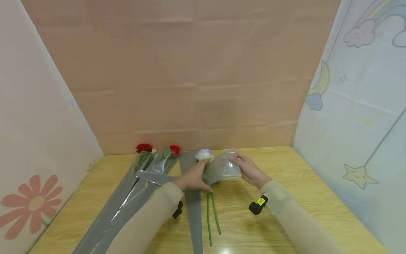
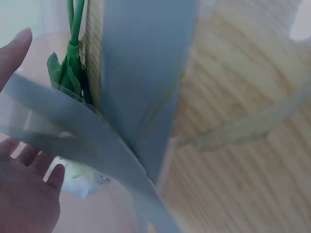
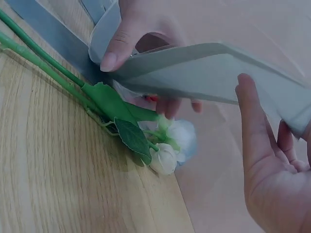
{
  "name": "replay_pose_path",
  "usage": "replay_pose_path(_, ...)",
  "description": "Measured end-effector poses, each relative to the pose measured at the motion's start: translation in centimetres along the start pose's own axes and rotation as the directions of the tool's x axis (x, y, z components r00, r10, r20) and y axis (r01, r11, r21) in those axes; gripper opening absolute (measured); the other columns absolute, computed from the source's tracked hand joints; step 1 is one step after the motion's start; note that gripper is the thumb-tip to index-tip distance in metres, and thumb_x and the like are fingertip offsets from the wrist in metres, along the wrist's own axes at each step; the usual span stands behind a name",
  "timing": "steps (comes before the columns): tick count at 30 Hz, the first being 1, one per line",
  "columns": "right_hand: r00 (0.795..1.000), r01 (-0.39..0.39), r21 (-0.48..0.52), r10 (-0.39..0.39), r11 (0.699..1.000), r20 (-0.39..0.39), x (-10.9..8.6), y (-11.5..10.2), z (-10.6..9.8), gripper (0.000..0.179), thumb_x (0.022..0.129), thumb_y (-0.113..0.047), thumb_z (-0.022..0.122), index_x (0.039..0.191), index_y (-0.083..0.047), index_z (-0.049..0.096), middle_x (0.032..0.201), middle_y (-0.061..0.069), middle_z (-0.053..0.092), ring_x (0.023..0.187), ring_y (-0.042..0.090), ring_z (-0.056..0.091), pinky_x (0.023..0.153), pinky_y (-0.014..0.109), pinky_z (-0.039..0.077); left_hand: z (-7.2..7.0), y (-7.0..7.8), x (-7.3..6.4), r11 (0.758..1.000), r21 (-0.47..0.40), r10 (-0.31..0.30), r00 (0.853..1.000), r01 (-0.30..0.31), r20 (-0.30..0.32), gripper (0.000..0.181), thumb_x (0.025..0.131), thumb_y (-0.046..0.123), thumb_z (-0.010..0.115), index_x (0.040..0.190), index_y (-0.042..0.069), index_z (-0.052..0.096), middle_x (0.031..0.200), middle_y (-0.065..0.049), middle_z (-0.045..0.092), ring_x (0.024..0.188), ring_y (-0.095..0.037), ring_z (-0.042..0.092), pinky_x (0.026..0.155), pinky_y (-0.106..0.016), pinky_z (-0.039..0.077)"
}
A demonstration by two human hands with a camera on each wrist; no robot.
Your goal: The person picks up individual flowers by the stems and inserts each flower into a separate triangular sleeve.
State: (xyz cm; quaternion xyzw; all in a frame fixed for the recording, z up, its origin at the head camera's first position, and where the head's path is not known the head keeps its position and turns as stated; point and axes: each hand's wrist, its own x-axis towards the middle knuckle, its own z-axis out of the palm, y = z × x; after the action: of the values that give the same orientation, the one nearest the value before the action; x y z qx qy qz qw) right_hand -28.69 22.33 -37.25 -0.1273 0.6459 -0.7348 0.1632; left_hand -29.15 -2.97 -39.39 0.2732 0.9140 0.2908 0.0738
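Note:
A flower with a pale blue-white head [image 1: 203, 154] lies at the middle of the table, its two green stems [image 1: 214, 211] pointing towards me. In the right wrist view a white bud [image 3: 164, 159] and green leaves [image 3: 133, 138] show beside the bloom. My right hand [image 1: 250, 171] grips the right end of a translucent grey wrapping film [image 1: 222, 167], raised above the flower. My left hand [image 1: 195, 176] spreads over the film and flower, thumb [image 3: 111, 59] touching the film, fingertips close to the bloom. Under that hand lies a long tapered grey sleeve [image 1: 194, 211].
Two red flowers [image 1: 144, 147] [image 1: 174, 149] in long clear-and-grey sleeves [image 1: 111, 208] lie at the left of the wooden table [image 1: 269, 225]. The film's left end [image 1: 152, 177] crosses over them. A pinkish-brown backdrop [image 1: 196, 77] stands behind, with printed cloths on both sides.

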Motion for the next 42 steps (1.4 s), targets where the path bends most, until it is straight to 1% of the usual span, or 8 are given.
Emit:
replay_pose_path(3, 1.0, 0.004, -0.021, -0.004, 1.0, -0.017, -0.1, 0.0, -0.3, 0.049, 0.103, -0.03, 0.047, 0.134, 0.005, 0.032, 0.104, -0.001, 0.063, 0.09, 0.012, 0.067, 0.076, 0.027, 0.056, -0.1, -0.4, 0.0, 1.0, -0.005, 0.023, 0.999, -0.023, -0.025, 0.11, 0.068, 0.033, 0.088, 0.152, 0.01, 0.022, 0.154, -0.008, 0.031, 0.138, -0.03, 0.035, 0.109, -0.047, 0.035)
replay_pose_path(8, 0.995, -0.004, -0.073, -0.003, 0.997, -0.095, -0.1, 0.1, -1.1, 0.027, 0.103, -0.019, 0.046, 0.116, 0.004, 0.041, 0.096, -0.001, 0.064, 0.081, 0.008, 0.067, 0.069, 0.023, 0.056, -0.9, -0.7, 0.1, 0.997, 0.044, 0.073, 0.996, -0.07, -0.056, 0.099, 0.071, 0.034, 0.086, 0.147, 0.005, 0.031, 0.148, -0.012, 0.037, 0.136, -0.031, 0.036, 0.109, -0.049, 0.035)
replay_pose_path(14, 0.995, -0.091, -0.116, 0.086, 0.989, -0.05, -0.3, -0.2, -1.1, 0.045, 0.103, -0.013, 0.044, 0.138, 0.014, 0.033, 0.097, 0.002, 0.066, 0.083, 0.011, 0.068, 0.081, 0.038, 0.056, -1.8, -0.6, 0.1, 0.995, 0.068, 0.078, 0.995, -0.074, -0.062, 0.092, 0.072, 0.031, 0.084, 0.145, 0.004, 0.035, 0.143, -0.015, 0.042, 0.131, -0.033, 0.04, 0.105, -0.05, 0.038)
replay_pose_path(18, 0.989, -0.149, -0.162, 0.146, 0.976, -0.027, -0.4, -0.5, -0.9, 0.057, 0.099, -0.017, 0.056, 0.14, 0.014, 0.033, 0.099, 0.006, 0.066, 0.084, 0.014, 0.068, 0.089, 0.047, 0.052, -2.1, -0.7, 0.1, 0.993, 0.089, 0.085, 0.993, -0.079, -0.076, 0.092, 0.071, 0.032, 0.085, 0.144, 0.004, 0.036, 0.143, -0.014, 0.042, 0.13, -0.032, 0.041, 0.105, -0.048, 0.038)
replay_pose_path(25, 0.984, -0.175, -0.286, 0.161, 0.942, -0.071, -0.2, -0.4, -0.9, 0.053, 0.092, -0.015, 0.065, 0.134, 0.011, 0.044, 0.106, 0.016, 0.065, 0.085, 0.019, 0.068, 0.078, 0.039, 0.057, -2.4, -0.7, -0.3, 0.995, 0.049, 0.088, 0.993, -0.084, -0.078, 0.091, 0.071, 0.032, 0.084, 0.144, 0.006, 0.037, 0.139, -0.011, 0.044, 0.126, -0.029, 0.041, 0.103, -0.047, 0.04)
replay_pose_path(31, 0.988, -0.155, -0.389, 0.136, 0.908, -0.075, -0.1, -0.5, -0.7, 0.052, 0.092, -0.013, 0.065, 0.134, 0.01, 0.044, 0.116, 0.026, 0.06, 0.087, 0.029, 0.07, 0.074, 0.037, 0.058, -2.4, -0.7, -0.7, 0.996, 0.021, 0.084, 0.992, -0.083, -0.093, 0.086, 0.073, 0.03, 0.084, 0.143, 0.009, 0.039, 0.136, -0.009, 0.044, 0.123, -0.027, 0.042, 0.102, -0.046, 0.04)
replay_pose_path(38, 0.988, -0.154, -0.33, 0.139, 0.931, -0.067, 0.1, -0.6, -0.7, 0.053, 0.094, -0.012, 0.064, 0.136, 0.009, 0.041, 0.105, 0.018, 0.067, 0.081, 0.022, 0.072, 0.067, 0.029, 0.058, -1.8, -1.5, -0.8, 0.992, -0.025, 0.115, 0.982, -0.12, -0.152, 0.079, 0.073, 0.027, 0.085, 0.138, 0.006, 0.043, 0.136, -0.009, 0.045, 0.127, -0.027, 0.041, 0.106, -0.046, 0.037)
replay_pose_path(42, 0.99, -0.138, -0.331, 0.126, 0.933, -0.059, 0.2, -0.6, -0.7, 0.057, 0.094, -0.015, 0.063, 0.139, 0.008, 0.038, 0.111, 0.02, 0.065, 0.083, 0.022, 0.071, 0.068, 0.03, 0.058, -1.5, -1.7, -1.0, 0.991, -0.046, 0.115, 0.98, -0.124, -0.165, 0.078, 0.073, 0.026, 0.086, 0.135, 0.005, 0.044, 0.136, -0.01, 0.045, 0.128, -0.027, 0.042, 0.108, -0.045, 0.036)
